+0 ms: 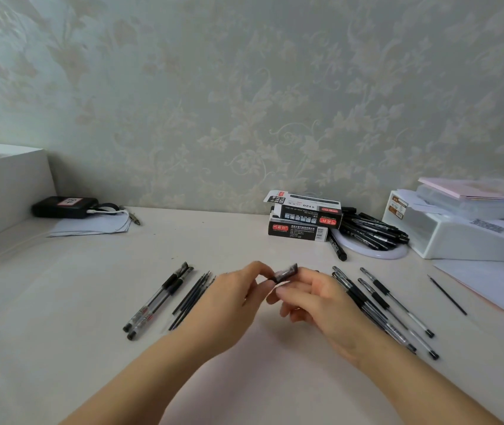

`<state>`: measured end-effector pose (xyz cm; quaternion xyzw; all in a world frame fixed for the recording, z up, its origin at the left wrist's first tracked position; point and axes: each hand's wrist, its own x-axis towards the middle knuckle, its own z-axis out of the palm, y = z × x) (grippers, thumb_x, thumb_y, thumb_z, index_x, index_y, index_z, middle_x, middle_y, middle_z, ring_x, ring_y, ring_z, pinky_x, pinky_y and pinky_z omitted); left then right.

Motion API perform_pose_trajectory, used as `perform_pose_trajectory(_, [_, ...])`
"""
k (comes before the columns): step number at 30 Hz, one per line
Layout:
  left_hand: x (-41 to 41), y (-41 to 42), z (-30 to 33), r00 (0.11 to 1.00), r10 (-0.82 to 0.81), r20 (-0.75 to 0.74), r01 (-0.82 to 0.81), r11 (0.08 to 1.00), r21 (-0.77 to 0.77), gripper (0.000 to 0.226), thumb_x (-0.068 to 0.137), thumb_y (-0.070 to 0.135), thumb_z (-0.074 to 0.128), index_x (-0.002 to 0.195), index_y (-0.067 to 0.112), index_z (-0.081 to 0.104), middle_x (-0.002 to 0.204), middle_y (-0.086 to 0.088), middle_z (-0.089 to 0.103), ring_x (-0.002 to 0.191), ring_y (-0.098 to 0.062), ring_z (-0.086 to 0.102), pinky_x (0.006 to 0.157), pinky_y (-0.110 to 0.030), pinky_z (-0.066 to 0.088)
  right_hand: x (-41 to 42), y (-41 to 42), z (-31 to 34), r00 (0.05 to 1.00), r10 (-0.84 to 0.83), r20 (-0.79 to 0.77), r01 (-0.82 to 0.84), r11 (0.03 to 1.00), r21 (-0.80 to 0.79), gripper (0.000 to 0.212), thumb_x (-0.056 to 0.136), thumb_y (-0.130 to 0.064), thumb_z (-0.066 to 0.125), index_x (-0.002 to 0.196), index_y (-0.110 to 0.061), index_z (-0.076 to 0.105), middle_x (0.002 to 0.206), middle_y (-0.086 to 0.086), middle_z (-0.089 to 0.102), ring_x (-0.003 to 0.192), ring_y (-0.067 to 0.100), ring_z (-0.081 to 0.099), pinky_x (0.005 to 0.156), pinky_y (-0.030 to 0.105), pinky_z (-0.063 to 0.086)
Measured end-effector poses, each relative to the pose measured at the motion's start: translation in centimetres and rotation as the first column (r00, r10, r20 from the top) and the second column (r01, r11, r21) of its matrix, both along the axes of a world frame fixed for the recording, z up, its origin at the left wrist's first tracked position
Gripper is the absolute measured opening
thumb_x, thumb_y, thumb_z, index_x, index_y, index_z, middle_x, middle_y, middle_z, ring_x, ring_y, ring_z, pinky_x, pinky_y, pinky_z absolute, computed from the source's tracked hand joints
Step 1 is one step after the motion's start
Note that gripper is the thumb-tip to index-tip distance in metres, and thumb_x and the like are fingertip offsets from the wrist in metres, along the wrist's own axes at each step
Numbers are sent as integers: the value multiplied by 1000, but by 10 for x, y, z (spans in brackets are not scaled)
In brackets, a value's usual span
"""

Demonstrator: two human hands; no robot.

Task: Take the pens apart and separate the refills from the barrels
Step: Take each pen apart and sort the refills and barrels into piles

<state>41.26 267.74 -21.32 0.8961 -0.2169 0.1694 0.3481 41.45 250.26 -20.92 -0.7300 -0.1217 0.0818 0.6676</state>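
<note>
We hold one slim pen with a clear plastic barrel and black cap (286, 272) above the pale desk (260, 363), in front of the stacked black-and-white pen boxes (304, 217). The left hand (232, 297) and right hand (315, 297) pinch its near end with curled fingertips. We judge it light, stiff and slippery, so we should grip the rubber sleeve and the tip section.

refills (194, 297) right of barrels (158, 300), pens (382, 305) far right

Smooth matt cream table (91, 286); clear glossy plastic pens with black rubbery grips (398, 305); printed cardboard boxes (303, 222).
</note>
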Motion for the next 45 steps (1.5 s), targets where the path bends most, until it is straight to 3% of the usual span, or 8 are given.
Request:
perform_pose_trajectory(6, [1,2,-4,998,-18,57,11,992,127,16,99,29,41,88,22,51,77,11,50,70,-11,48,64,-32,40,4,0,-7,990,-115,83,116,993,-13,17,95,-24,61,92,-8,68,76,6,71,65,14,60,60,20,49])
perform_pose_trajectory(13, [0,4,-1,992,90,89,-110,964,241,31,96,55,31,81,29,43,56,6,48,56,-12,47,46,-29,29,4,-1,-8,993,-7,115,9,1000,-21,20,96,-23,59,91,-6,69,76,6,69,66,13,61,64,22,50])
perform_pose_trajectory(24, [6,-1,0,962,265,61,-272,925,266,68,78,81,23,62,16,36,49,-2,40,49,-17,35,42,-28,22,8,-6,-9,983,-65,173,64,998,12,22,97,-25,57,88,-9,69,73,4,68,65,13,59,66,23,50])
perform_pose_trajectory(29, [4,0,1,962,270,30,-271,945,186,58,78,81,18,73,26,33,52,2,46,49,-13,44,44,-30,25,12,-5,-11,942,-264,209,264,964,29,16,95,-22,61,86,-15,71,75,3,72,62,10,62,61,19,51])
perform_pose_trajectory(31, [5,2,-2,972,235,10,-235,967,103,39,90,64,27,81,26,30,54,1,48,52,-17,47,47,-35,31,15,-10,-14,884,-285,371,360,921,-151,9,89,-19,68,82,-20,73,72,-6,72,59,5,61,61,15,49])
perform_pose_trajectory(34, [7,4,-6,984,176,9,-176,983,49,18,95,34,35,82,24,27,55,1,46,53,-19,44,49,-37,31,14,-14,-21,796,-105,596,429,793,-433,9,80,-16,73,81,-24,75,72,-18,65,64,7,58,63,9,40])
perform_pose_trajectory(42, [5,5,-6,992,115,43,-121,977,175,6,95,29,53,92,26,48,90,12,47,70,-11,48,67,-35,47,16,-19,-25,816,-6,578,397,732,-553,11,76,-21,76,82,-29,72,69,-26,57,69,-1,53,61,8,36])
perform_pose_trajectory(45, [4,5,-4,994,103,25,-106,973,203,5,94,31,56,95,28,51,92,12,48,73,-10,50,68,-35,49,15,-17,-23,812,-25,584,409,738,-536,19,78,-28,77,97,-30,72,84,-20,61,68,1,52,67,8,38])
